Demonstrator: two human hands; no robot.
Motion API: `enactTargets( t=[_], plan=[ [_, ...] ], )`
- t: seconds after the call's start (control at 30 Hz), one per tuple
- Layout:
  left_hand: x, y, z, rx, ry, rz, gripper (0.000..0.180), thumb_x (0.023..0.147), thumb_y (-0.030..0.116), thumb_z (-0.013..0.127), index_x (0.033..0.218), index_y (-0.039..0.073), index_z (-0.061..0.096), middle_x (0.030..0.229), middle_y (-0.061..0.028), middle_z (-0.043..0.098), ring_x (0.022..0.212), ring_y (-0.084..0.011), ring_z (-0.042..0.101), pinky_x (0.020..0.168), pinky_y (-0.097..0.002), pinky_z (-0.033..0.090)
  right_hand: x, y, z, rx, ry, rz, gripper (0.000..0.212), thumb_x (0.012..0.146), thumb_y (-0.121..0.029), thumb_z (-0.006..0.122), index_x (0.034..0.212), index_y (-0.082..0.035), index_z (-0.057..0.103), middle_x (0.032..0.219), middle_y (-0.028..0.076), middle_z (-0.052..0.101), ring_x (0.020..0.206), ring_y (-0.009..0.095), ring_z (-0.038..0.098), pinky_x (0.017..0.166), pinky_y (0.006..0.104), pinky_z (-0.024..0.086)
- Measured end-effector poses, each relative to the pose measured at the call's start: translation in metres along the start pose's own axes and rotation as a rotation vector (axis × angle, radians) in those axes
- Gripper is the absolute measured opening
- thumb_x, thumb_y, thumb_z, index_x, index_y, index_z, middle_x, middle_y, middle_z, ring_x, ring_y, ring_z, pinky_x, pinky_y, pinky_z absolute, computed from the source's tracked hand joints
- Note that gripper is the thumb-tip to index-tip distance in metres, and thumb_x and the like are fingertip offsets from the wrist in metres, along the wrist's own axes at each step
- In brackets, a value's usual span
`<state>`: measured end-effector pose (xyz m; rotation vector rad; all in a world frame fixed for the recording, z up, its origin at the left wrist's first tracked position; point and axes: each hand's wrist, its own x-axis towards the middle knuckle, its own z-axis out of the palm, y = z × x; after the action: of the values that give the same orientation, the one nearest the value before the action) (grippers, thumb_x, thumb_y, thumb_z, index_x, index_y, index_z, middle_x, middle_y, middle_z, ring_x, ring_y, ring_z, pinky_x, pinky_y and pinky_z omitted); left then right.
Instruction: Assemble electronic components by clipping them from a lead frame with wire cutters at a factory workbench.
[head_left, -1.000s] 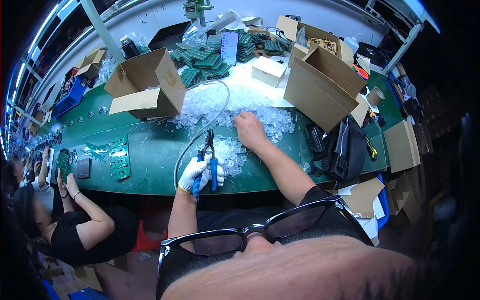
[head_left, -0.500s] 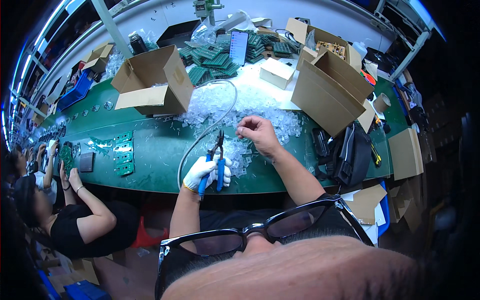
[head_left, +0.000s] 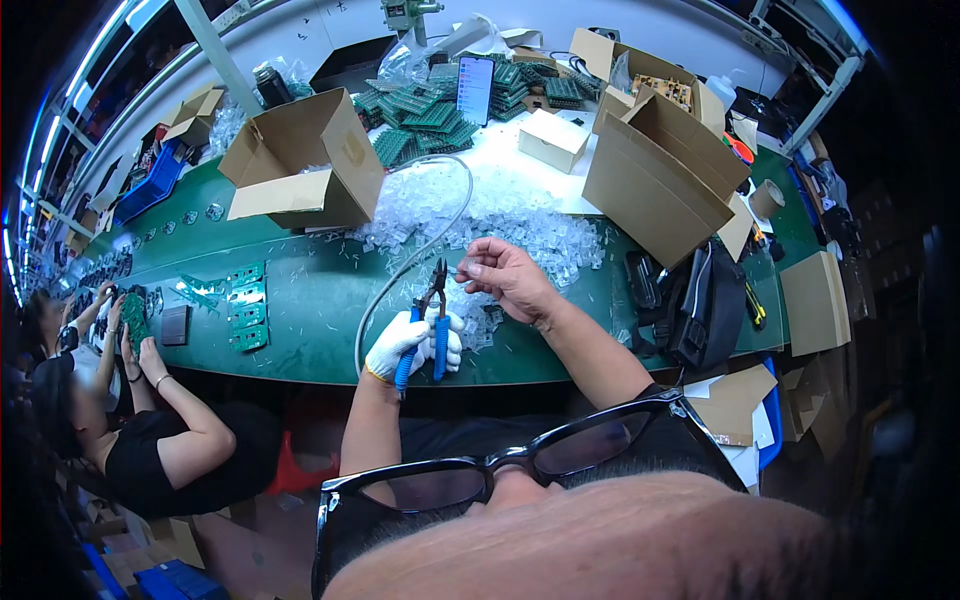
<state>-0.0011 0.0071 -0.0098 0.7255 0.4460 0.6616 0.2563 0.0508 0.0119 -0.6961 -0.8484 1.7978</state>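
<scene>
My left hand [head_left: 402, 343], in a white glove, is wrapped round a pair of cutting pliers [head_left: 440, 335] with blue handles. Their dark jaws point away from me, and the handles are spread apart. Just right of the jaws, my bare right hand [head_left: 507, 278] pinches a small clear plastic piece [head_left: 462, 270] between thumb and fingers; its shape is hard to make out. Under and beyond this hand lies a heap of clear plastic pieces [head_left: 520, 222], with a smaller pile [head_left: 480, 328] nearer me, partly hidden by my hands.
Open cardboard boxes stand at left [head_left: 345, 160] and right [head_left: 650, 190] of the heap. A grey hose [head_left: 392, 283] curves past the pliers. Behind are green circuit boards [head_left: 425, 115], a phone [head_left: 475, 90] and a white box [head_left: 552, 140]. A black bag [head_left: 705, 310] lies right; a co-worker [head_left: 165, 430] sits left.
My right hand has shifted left, closer to the plier jaws, and a small clear piece now shows at its fingertips. The gloved hand and pliers have hardly moved.
</scene>
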Motion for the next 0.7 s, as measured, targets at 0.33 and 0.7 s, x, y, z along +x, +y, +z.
enactTargets(
  t=[0.33,0.7],
  plan=[
    [0.0,-0.003,-0.008,0.031,0.03,-0.051,0.082,0.084,0.046,0.087,0.134,-0.012,0.058,0.104,-0.0224,0.074,0.091,-0.0351,0.075,0.084,-0.0492,0.063,0.003,0.016,0.011,-0.34,0.104,-0.195,0.022,0.094,-0.009,0.084,0.108,-0.005,0.068,0.093,0.002,0.075,0.084,0.008,0.069,0.071,0.0254,0.055],
    [-0.006,0.004,0.011,0.128,0.117,-0.047,0.064,0.085,0.039,0.087,0.124,-0.007,0.068,0.094,-0.0145,0.076,0.079,-0.0262,0.076,0.073,-0.0397,0.064,0.0,0.017,0.022,-0.546,0.208,-0.366,0.023,0.084,-0.006,0.09,0.101,-0.002,0.074,0.09,-0.001,0.074,0.083,0.006,0.067,0.078,0.026,0.056]
  ],
)
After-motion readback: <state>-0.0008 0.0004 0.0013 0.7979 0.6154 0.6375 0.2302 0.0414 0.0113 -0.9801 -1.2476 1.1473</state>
